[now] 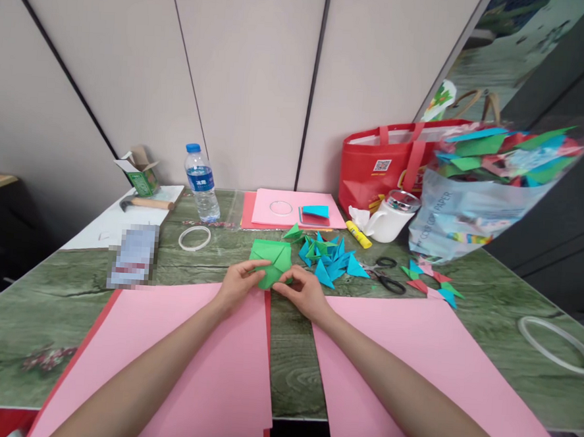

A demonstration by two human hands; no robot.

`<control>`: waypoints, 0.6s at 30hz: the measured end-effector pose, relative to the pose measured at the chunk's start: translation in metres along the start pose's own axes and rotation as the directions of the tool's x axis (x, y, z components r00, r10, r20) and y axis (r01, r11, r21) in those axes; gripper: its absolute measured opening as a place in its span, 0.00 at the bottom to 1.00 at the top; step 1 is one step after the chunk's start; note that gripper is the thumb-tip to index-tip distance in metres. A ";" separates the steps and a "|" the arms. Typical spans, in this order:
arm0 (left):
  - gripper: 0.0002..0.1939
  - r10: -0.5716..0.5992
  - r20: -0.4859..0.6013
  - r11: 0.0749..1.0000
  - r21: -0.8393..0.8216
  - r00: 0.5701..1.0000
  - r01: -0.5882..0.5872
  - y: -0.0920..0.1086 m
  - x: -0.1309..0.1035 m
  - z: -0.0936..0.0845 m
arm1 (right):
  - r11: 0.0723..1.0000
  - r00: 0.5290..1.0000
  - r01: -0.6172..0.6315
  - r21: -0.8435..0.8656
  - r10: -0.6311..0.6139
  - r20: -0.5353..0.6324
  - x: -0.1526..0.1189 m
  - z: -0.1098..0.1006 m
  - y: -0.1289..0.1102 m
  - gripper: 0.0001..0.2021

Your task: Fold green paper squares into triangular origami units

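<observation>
Both hands are at a folded piece of green paper [271,251] in the middle of the table. My left hand [240,285] grips its lower left side, the fingers lying over the front. At the lower right corner, my right hand [306,294] pinches the edge between thumb and fingers. Creases cross the face of the paper, and its lower edge is partly covered by my fingers. Just to the right lies a loose heap of blue folded paper pieces [336,264] with some green ones among them. Black-handled scissors [387,275] rest beyond that heap.
Large pink sheets [203,371] lie under my forearms. Behind are a water bottle [202,183], a hammer [147,203], a white ring [194,238], a yellow glue stick [358,234], a white mug [393,218] and a red bag [374,161]. A colourful paper ring [431,281] lies right.
</observation>
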State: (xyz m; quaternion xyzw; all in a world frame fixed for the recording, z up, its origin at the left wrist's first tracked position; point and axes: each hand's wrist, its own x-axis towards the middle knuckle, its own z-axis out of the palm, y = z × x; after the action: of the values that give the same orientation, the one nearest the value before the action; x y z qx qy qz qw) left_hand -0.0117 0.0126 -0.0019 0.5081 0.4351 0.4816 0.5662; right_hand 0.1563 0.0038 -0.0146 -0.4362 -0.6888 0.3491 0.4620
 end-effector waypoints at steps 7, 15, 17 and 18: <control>0.21 0.010 0.041 0.995 0.099 0.999 -0.013 0.000 -0.003 0.001 | 0.951 0.984 -0.165 0.261 0.176 -0.020 -0.001 0.004 0.007 0.15; 0.25 0.059 0.071 0.994 0.082 0.996 -0.065 0.003 -0.006 0.007 | 0.935 0.982 -0.162 0.314 0.185 -0.043 0.000 0.004 0.008 0.17; 0.25 0.089 0.056 0.989 0.116 0.994 -0.095 0.006 -0.008 0.009 | 0.934 0.981 -0.165 0.317 0.189 -0.044 0.000 0.004 0.007 0.17; 0.24 0.100 0.052 0.986 0.127 0.994 -0.106 0.008 -0.008 0.009 | 0.934 0.981 -0.165 0.316 0.189 -0.046 0.000 0.004 0.006 0.17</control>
State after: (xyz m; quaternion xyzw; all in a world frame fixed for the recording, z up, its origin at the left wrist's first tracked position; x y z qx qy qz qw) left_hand -0.0046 0.0031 0.0070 0.5766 0.4257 0.4694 0.5158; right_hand 0.1542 0.0056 -0.0218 -0.4310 -0.5653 0.4766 0.5171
